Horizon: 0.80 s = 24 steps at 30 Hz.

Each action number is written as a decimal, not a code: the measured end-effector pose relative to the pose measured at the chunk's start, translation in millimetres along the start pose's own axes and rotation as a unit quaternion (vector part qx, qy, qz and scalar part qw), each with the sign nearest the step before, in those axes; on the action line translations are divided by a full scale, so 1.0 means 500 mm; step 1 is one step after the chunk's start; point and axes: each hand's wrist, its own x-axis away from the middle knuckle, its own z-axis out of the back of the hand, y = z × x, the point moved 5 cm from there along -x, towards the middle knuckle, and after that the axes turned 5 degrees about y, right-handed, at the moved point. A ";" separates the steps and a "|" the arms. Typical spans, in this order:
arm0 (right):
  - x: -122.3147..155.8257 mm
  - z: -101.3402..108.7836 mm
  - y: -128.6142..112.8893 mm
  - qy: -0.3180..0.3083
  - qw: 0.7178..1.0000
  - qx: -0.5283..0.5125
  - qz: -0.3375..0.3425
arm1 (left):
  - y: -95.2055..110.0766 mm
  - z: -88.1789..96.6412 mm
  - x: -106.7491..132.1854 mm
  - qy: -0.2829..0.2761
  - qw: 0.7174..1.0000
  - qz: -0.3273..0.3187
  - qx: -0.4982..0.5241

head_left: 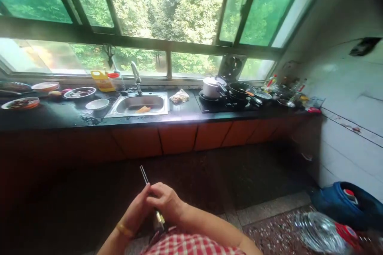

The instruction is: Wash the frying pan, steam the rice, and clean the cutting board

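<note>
My left hand (pixel 138 206) and my right hand (pixel 168 201) are closed together in front of my body, over the dark floor. Between them runs a pair of thin, shiny chopsticks (pixel 144 174). Their slim ends stick out above my fingers, pointing up and left toward the counter. Below the hands a gold-coloured part shows, apparently their thicker ends. Both hands wrap round the chopsticks, and the fingers partly hide one another.
Ahead stands the dark counter (pixel 185 117) with a steel sink (pixel 163 105). A white bowl (pixel 97 104) lies left of it. A white pot (pixel 211 87) and a frying pan (pixel 239 87) occupy the stove. A blue barrel (pixel 332 203) and plastic bottle (pixel 321 233) are at lower right.
</note>
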 end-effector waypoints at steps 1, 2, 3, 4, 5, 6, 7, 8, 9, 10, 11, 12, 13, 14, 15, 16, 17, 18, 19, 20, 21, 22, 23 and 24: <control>-0.035 -0.013 0.012 -0.003 1.000 0.010 0.012 | 0.029 0.006 -0.036 -0.019 0.999 0.013 0.027; -0.070 -0.020 0.028 -0.003 1.000 0.017 0.017 | 0.057 0.013 -0.072 -0.037 0.996 0.034 0.069; -0.104 -0.023 0.047 0.003 1.000 0.023 0.016 | 0.085 0.022 -0.106 -0.050 0.990 0.061 0.119; -0.135 -0.024 0.069 0.010 0.999 0.029 0.013 | 0.114 0.030 -0.140 -0.057 0.979 0.088 0.172; -0.163 -0.023 0.094 0.017 0.999 0.034 0.006 | 0.143 0.040 -0.174 -0.059 0.967 0.112 0.220; -0.186 -0.022 0.124 0.025 0.999 0.039 -0.008 | 0.173 0.052 -0.209 -0.055 0.957 0.127 0.255; -0.201 -0.021 0.160 0.033 0.998 0.045 -0.034 | 0.204 0.066 -0.245 -0.043 0.953 0.129 0.270; -0.207 -0.021 0.200 0.040 0.996 0.050 -0.069 | 0.236 0.083 -0.282 -0.029 0.953 0.121 0.275; -0.205 -0.022 0.246 0.050 0.991 0.053 -0.116 | 0.267 0.102 -0.320 -0.014 0.955 0.109 0.275; -0.194 -0.023 0.297 0.059 0.982 0.055 -0.170 | 0.297 0.123 -0.358 0.000 0.958 0.098 0.270; -0.176 -0.026 0.350 0.068 0.971 0.050 -0.223 | 0.324 0.146 -0.396 0.011 0.961 0.089 0.261; -0.153 -0.028 0.404 0.083 0.957 0.046 -0.273 | 0.349 0.170 -0.432 0.019 0.964 0.083 0.252; -0.127 -0.031 0.458 0.098 0.942 0.040 -0.319 | 0.372 0.194 -0.467 0.026 0.967 0.083 0.242; -0.103 -0.035 0.511 0.107 0.928 0.031 -0.357 | 0.392 0.218 -0.500 0.033 0.969 0.086 0.229; -0.083 -0.041 0.562 0.111 0.913 0.020 -0.393 | 0.412 0.243 -0.532 0.046 0.971 0.088 0.216; -0.068 -0.048 0.610 0.107 0.899 0.004 -0.424 | 0.432 0.267 -0.562 0.065 0.973 0.088 0.203; -0.062 -0.055 0.654 0.097 0.888 -0.012 -0.449 | 0.452 0.292 -0.591 0.087 0.975 0.085 0.187; -0.066 -0.061 0.693 0.090 0.878 -0.027 -0.469 | 0.472 0.315 -0.619 0.109 0.976 0.078 0.169; -0.079 -0.065 0.727 0.079 0.872 -0.040 -0.481 | 0.492 0.337 -0.648 0.129 0.978 0.071 0.151; -0.103 -0.067 0.757 0.068 0.871 -0.053 -0.484 | 0.510 0.358 -0.678 0.146 0.978 0.064 0.135; -0.136 -0.068 0.782 0.056 0.875 -0.063 -0.476 | 0.527 0.378 -0.708 0.160 0.977 0.063 0.122; -0.174 -0.067 0.804 0.046 0.883 -0.071 -0.462 | 0.542 0.398 -0.739 0.173 0.976 0.067 0.114; -0.215 -0.066 0.824 0.037 0.892 -0.076 -0.444 | 0.554 0.418 -0.771 0.184 0.974 0.073 0.109; -0.254 -0.065 0.842 0.030 0.900 -0.077 -0.428 | 0.566 0.439 -0.804 0.194 0.972 0.082 0.106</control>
